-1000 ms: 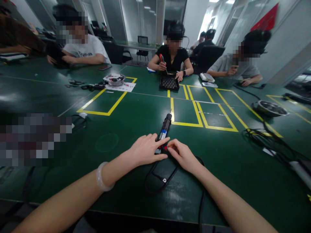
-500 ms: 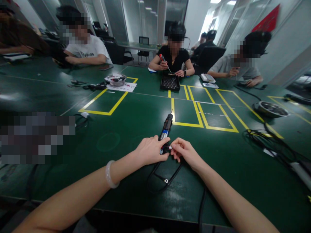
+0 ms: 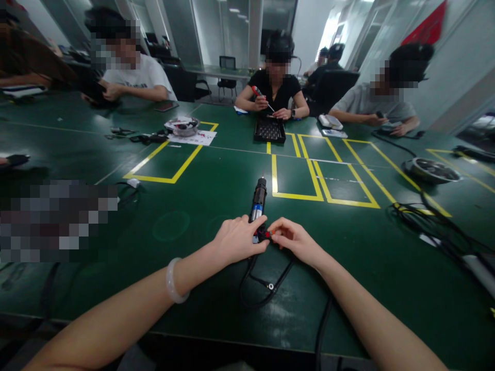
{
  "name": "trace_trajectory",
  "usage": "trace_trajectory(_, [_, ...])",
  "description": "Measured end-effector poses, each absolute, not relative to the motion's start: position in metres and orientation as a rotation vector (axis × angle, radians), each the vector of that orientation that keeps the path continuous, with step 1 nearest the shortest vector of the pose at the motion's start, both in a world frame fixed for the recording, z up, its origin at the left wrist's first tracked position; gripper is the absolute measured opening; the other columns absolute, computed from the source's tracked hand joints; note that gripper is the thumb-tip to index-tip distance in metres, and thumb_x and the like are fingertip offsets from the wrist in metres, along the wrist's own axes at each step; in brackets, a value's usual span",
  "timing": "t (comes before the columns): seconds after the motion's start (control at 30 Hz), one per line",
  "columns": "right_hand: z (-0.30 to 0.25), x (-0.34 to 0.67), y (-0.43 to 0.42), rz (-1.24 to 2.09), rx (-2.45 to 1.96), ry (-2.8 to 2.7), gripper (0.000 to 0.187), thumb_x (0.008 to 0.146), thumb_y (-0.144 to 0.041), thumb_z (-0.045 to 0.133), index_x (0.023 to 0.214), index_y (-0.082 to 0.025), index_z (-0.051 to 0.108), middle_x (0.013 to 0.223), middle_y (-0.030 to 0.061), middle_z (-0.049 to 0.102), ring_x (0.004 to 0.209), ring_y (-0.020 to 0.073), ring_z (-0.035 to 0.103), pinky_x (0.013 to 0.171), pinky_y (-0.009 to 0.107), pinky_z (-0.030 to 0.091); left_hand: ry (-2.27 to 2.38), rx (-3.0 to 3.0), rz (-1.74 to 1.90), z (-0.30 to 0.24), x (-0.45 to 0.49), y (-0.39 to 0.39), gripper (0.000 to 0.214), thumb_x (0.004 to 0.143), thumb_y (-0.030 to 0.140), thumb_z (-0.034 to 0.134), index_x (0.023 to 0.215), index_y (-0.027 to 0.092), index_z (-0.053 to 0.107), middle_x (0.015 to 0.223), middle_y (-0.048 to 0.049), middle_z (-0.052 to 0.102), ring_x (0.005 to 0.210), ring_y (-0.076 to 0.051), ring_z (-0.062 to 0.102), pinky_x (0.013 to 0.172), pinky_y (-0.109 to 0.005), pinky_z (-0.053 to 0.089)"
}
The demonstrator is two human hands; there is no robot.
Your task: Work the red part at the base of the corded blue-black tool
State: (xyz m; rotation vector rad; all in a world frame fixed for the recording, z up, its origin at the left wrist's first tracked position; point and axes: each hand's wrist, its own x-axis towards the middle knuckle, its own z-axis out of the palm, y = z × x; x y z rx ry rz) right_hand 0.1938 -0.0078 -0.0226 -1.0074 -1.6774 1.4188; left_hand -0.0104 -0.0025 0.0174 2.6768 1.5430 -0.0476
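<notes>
An electric screwdriver lies on the green table with its bit pointing away from me, and its silver and blue inner body shows. My left hand is closed round its near end, thumb and fingers on either side. At that end, wires and a small red part stick out to the right. My right hand pinches at them with thumb and forefinger; exactly what lies between the fingertips is too small to tell. A black cable loops on the table below both hands, with a small metal ring terminal on it.
Across the table a person works over a black tray with a red-handled screwdriver. A metal bowl stands on paper at the left. Another round dish and tangled black cables lie to the right. Yellow tape marks rectangles.
The electric screwdriver's front end has swung to the left. My right thumb and fingers have shifted slightly at the wires, where a red part now shows. The cable loop has moved a little right.
</notes>
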Motion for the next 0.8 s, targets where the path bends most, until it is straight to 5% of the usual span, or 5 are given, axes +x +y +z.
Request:
trace_trajectory(0.3, [-0.0222, 0.1943, -0.0102, 1.072, -0.956, -2.002, 0.009, 0.091, -0.017, 0.055, 0.096, -0.018, 0.063, 0.100, 0.0070, 0.061, 0.088, 0.0163, 0.060, 0.071, 0.028, 0.049, 1.512, 2.687, -0.048, 0.0178, -0.0109, -0.0028, 0.062, 0.091, 0.060, 0.046, 0.146, 0.031, 0.044, 0.099, -0.0110, 0.066, 0.085, -0.033, 0.069, 0.071, -0.041, 0.052])
trace_trajectory(0.8, [-0.0203, 0.1932, -0.0100, 0.865, -0.954, -2.087, 0.011, 0.093, -0.019, 0.057, 0.096, -0.021, 0.068, 0.101, 0.0072, 0.061, 0.097, 0.0189, 0.062, 0.078, 0.031, 0.053, 1.513, 2.680, -0.072, 0.0153, -0.0111, -0.0022, 0.064, 0.092, 0.065, 0.042, 0.146, 0.030, 0.043, 0.102, -0.0121, 0.064, 0.086, -0.032, 0.068, 0.073, -0.039, 0.051])
